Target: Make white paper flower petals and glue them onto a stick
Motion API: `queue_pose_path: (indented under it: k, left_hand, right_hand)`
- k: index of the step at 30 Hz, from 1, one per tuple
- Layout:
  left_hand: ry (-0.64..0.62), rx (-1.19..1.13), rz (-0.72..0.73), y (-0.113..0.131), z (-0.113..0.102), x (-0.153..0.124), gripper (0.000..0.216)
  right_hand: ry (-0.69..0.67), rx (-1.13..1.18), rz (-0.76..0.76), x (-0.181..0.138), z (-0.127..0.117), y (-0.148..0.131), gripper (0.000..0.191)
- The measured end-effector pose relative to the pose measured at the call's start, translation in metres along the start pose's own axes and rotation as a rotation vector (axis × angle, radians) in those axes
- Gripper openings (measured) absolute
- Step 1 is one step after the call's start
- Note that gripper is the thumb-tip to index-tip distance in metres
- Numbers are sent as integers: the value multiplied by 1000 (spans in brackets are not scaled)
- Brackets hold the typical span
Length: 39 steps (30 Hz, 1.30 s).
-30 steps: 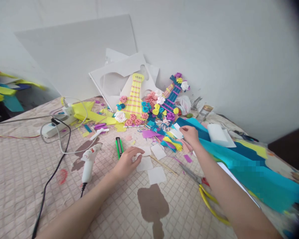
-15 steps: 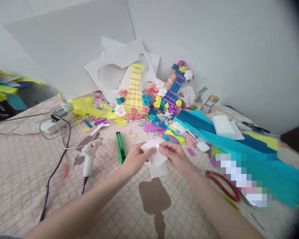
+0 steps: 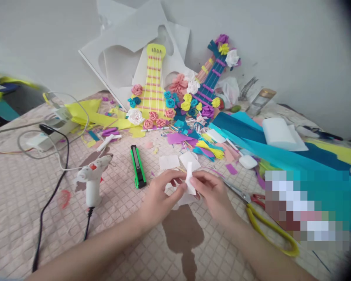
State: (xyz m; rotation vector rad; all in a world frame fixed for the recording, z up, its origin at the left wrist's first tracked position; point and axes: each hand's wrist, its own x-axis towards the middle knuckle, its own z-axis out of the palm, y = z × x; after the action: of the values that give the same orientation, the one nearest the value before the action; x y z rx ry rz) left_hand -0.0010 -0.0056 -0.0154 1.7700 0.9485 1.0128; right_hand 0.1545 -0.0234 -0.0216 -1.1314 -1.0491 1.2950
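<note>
A small piece of white crepe paper [image 3: 190, 180], now narrow and curled or folded, is pinched between both hands above the table. My left hand [image 3: 165, 192] grips its left side with thumb and fingers. From the right, my right hand [image 3: 215, 192] presses the paper with its thumb; its other fingertips are partly hidden behind. Just beyond the hands lie flat white paper pieces [image 3: 169, 162], and another shows underneath them. A green utility knife [image 3: 138, 168] rests left of my left hand. Scissors with red and yellow handles [image 3: 253, 205] lie beyond my right forearm.
A white glue gun [image 3: 93, 183] stands at left, its cord trailing forward near a power strip [image 3: 42, 138]. Flower-covered paper guitars, one yellow [image 3: 153, 88] and one blue [image 3: 212, 84], lean at the back. Teal crepe sheets [image 3: 240, 132] and a white roll [image 3: 277, 132] lie right.
The white paper has gone from spread flat to a narrow folded or curled strip between my fingers. My view has tipped down and come closer, showing more of the scissors and loose paper pieces.
</note>
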Motion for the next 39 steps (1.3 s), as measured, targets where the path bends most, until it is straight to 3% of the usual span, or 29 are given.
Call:
queue_pose_path:
  k: [8, 16, 39]
  left_hand:
    - [-19, -306, -237, 1, -3, -6, 15]
    - [-50, -324, -214, 4, -5, -10, 19]
    - [-77, -319, -195, 9, -5, -12, 27]
  right_hand:
    - [-58, 45, 77, -7, 1, -1, 10]
    - [-128, 70, 11, -8, -1, -3, 9]
    - [-99, -26, -68, -12, 1, -13, 19]
